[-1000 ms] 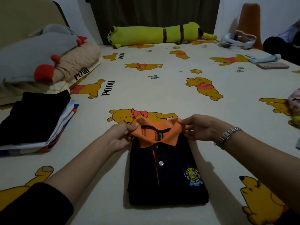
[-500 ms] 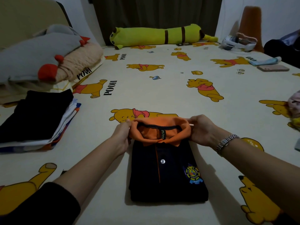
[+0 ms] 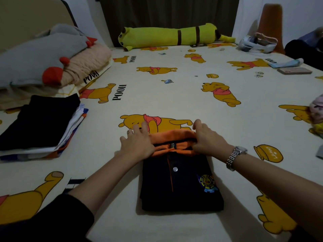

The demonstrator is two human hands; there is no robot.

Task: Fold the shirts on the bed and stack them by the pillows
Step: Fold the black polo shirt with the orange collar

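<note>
— Near the bed's [image 3: 174,95] close edge, what lies there?
— A dark polo shirt [image 3: 180,186], folded to a neat block; its orange collar [image 3: 172,137] faces the yellow bolster [image 3: 171,36].
— And the hands?
— Left hand [image 3: 138,143] lies with fingers fairly straight on the collar's left end; right hand [image 3: 208,139] curls over its right end; both seem to be smoothing it flat.
— Which step, then?
— Folding looks finished, I'd judge; next it needs lifting whole and carrying to the folded stack [image 3: 40,126] left of the shirt, beside the pillows [image 3: 35,58].
</note>
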